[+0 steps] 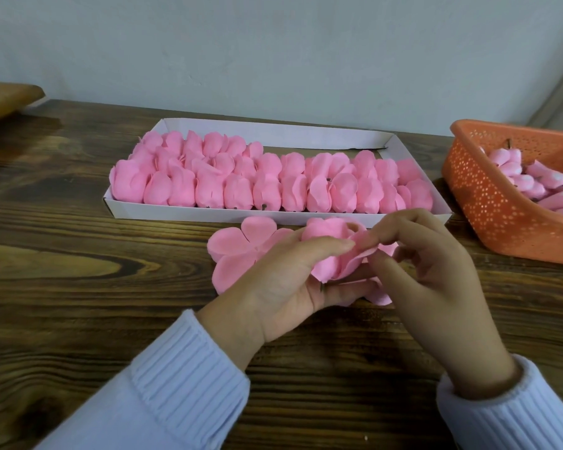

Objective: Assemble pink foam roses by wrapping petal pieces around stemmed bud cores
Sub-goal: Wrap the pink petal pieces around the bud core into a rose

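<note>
Rose-in-progress (324, 233) sits in the left hand (283, 287), whose fingers curl round its base, with the bloom tilted away toward the white box (273, 216). The right hand (436, 271) pinches an outer petal (359, 256) on the rose's right side. A flat petal piece (238, 251) lies just to the left on the table (79, 254).
</note>
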The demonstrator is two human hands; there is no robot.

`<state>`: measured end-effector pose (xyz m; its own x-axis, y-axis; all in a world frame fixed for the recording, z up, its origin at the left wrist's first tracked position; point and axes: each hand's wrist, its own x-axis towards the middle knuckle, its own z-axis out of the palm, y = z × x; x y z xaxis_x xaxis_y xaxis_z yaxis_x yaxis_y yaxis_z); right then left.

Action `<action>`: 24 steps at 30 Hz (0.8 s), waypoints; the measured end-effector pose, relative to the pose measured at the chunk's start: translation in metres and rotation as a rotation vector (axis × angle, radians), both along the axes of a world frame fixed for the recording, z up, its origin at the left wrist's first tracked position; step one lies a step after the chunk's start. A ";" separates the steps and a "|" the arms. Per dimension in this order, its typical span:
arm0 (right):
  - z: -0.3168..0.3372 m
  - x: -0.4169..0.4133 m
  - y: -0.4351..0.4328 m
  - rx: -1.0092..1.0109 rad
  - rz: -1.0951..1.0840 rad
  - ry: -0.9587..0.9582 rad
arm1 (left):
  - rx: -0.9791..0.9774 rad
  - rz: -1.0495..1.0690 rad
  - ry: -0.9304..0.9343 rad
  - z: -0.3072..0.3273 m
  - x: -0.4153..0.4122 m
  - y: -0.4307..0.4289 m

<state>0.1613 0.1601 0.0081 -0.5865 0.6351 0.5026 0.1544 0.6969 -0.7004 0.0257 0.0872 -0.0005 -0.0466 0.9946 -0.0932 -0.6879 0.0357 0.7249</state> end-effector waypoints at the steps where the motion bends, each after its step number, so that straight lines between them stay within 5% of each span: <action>1: 0.001 0.000 -0.001 0.014 0.016 0.006 | -0.010 0.014 0.012 -0.001 0.000 0.000; 7: 0.001 0.001 -0.003 0.094 0.093 0.051 | -0.042 0.056 0.153 0.002 0.001 0.001; 24: 0.001 0.002 -0.001 0.079 0.039 0.055 | -0.093 -0.048 0.144 0.004 0.008 0.000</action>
